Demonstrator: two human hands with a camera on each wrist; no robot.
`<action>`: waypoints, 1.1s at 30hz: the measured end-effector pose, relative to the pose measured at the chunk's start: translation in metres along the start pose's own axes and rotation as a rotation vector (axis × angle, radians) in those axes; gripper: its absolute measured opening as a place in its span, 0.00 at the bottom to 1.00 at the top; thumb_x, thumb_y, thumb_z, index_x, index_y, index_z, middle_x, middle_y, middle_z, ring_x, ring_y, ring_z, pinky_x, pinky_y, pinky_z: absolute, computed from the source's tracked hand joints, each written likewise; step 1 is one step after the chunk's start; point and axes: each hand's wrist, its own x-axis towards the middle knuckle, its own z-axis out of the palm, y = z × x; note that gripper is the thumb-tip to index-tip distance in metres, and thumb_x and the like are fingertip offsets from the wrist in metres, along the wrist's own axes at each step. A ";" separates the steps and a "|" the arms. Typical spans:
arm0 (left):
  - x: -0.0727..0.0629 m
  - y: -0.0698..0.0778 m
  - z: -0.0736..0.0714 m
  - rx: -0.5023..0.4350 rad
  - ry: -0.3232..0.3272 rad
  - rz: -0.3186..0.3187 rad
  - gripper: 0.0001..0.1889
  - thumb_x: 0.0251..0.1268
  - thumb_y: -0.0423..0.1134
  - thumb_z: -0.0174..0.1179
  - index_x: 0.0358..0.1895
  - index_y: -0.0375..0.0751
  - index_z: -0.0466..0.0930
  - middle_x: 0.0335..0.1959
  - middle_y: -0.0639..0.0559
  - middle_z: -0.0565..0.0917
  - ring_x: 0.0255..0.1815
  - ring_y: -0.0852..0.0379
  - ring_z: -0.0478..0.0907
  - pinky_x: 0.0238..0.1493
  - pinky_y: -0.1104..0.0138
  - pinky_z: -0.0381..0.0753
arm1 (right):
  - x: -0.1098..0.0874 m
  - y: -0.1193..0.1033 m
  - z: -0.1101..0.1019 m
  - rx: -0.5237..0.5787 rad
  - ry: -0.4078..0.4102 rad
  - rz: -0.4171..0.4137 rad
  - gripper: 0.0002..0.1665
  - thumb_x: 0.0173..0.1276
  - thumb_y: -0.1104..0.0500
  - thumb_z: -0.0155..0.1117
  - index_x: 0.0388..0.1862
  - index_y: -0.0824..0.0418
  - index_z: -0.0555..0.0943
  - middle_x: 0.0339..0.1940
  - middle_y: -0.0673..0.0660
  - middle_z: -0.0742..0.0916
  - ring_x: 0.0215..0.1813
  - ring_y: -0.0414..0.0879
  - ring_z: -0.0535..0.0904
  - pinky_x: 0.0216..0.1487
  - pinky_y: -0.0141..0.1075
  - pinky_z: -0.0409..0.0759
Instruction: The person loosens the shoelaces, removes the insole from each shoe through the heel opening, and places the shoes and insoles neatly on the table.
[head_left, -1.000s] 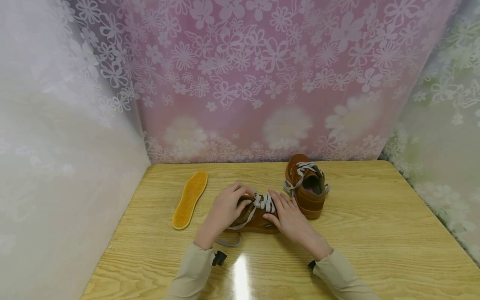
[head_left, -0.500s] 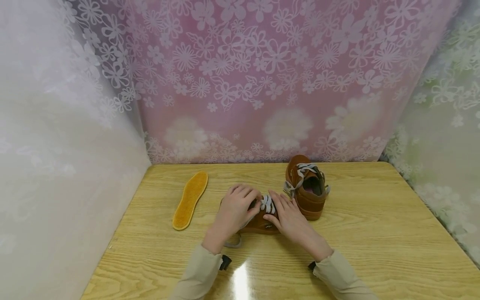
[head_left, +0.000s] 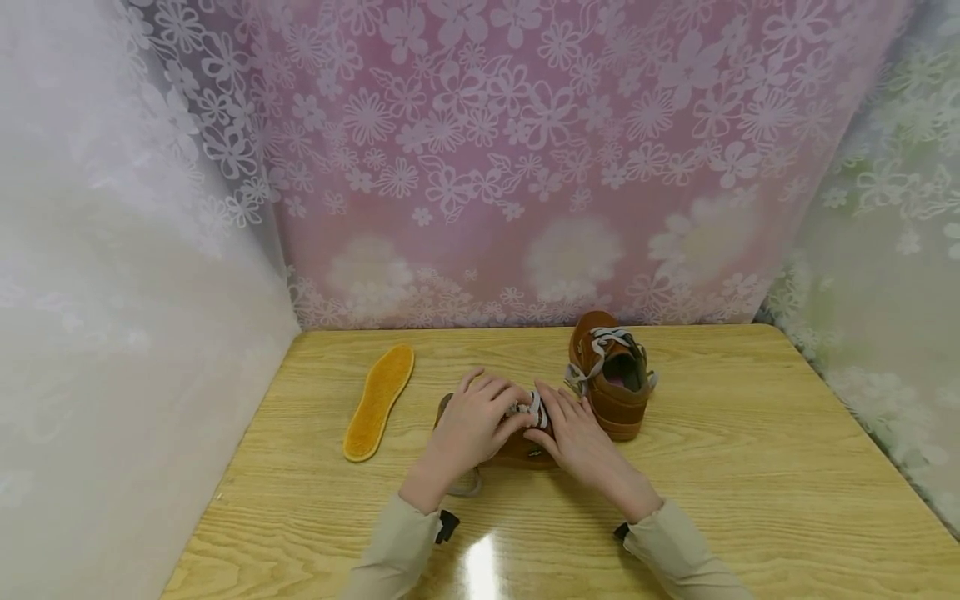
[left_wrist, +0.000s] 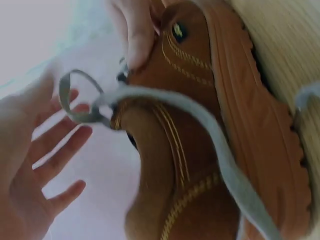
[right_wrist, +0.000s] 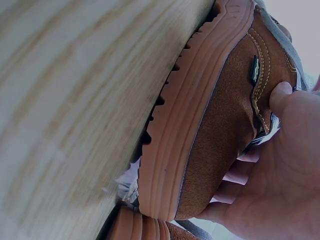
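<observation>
Head view: near shoe (head_left: 516,454) on bench (head_left: 735,467), long axis running side to side, toe end at the right hand (head_left: 579,437). Left hand (head_left: 468,427) over its opening and laces (head_left: 537,408).

Left wrist view: left hand's fingers spread apart beside shoe's opening; contact with looped lace unclear.

Right wrist view: right hand clasps shoe's front.
</observation>
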 end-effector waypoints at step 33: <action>-0.009 -0.001 -0.030 -0.243 -0.061 0.031 0.10 0.67 0.46 0.69 0.46 0.50 0.83 0.31 0.61 0.83 0.25 0.67 0.77 0.27 0.79 0.73 | -0.001 0.000 0.001 -0.014 0.003 0.011 0.45 0.77 0.42 0.57 0.83 0.60 0.55 0.74 0.68 0.72 0.75 0.68 0.64 0.70 0.69 0.61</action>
